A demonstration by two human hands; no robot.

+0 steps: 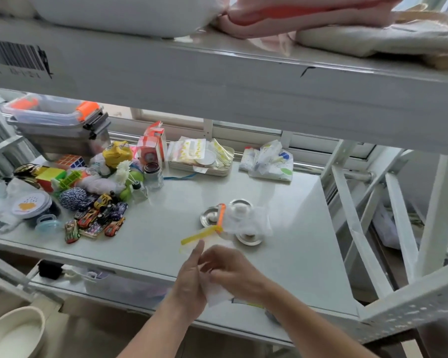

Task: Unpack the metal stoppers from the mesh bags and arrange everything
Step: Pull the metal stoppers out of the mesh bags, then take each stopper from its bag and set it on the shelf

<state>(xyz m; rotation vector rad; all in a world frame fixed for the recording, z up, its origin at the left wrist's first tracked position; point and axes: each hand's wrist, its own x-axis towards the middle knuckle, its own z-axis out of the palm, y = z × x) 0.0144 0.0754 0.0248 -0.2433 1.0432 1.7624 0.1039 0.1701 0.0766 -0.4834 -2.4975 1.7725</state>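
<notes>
Both my hands meet low over the worktop (pixel 282 267): left hand (pixel 189 285) and right hand (pixel 233 273) pinch a white mesh bag (pixel 219 295) between their fingers (pixel 199 248). Just beyond lie round metal stoppers (pixel 210 215), another mesh bag (pixel 256 220) with orange and yellow ties. Toy cars (pixel 96 220) clutter the left.

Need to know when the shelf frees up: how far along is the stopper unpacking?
Partway. One metal stopper lies bare on the shelf. Both hands, left hand and right hand, are working a white mesh bag. Still to do: two stoppers sit under another mesh bag, and nothing looks arranged yet.
</notes>
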